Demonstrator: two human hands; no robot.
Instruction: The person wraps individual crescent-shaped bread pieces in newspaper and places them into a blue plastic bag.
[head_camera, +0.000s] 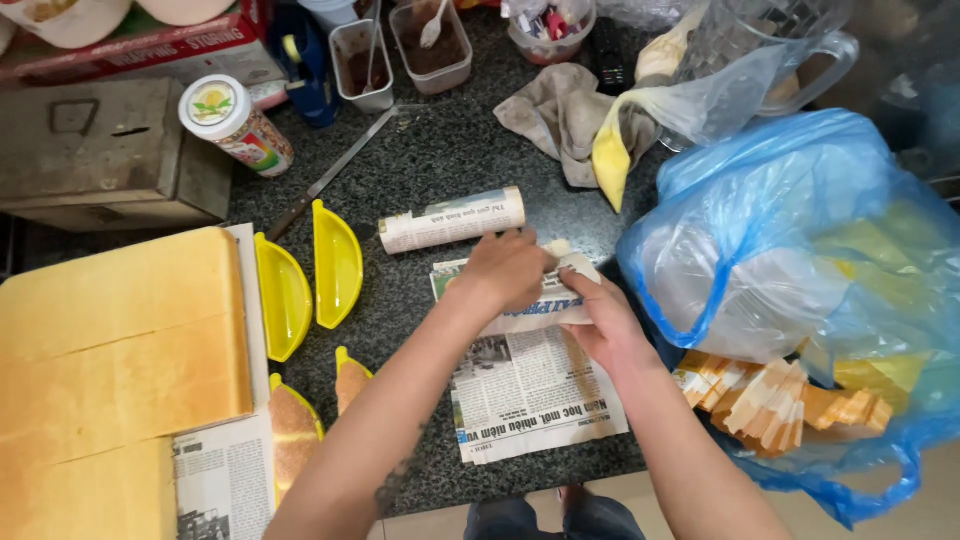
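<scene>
A printed newspaper sheet (530, 385) lies flat on the dark counter, its far end rolled up.

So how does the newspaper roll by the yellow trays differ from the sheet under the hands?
The finished newspaper roll is a closed tube lying alone, untouched. The newspaper sheet is mostly flat, only its far edge being rolled by the left hand and right hand. Both are printed newsprint on the dark speckled counter.

We count two hands, left (500, 270) and right (605, 325), on one newspaper sheet (535, 385) | one rolled newspaper (452, 220) just beyond them | two empty yellow trays (310, 280) to their left | two filled yellow trays (315, 415) nearer us | one blue bag (800, 200) to their right
</scene>
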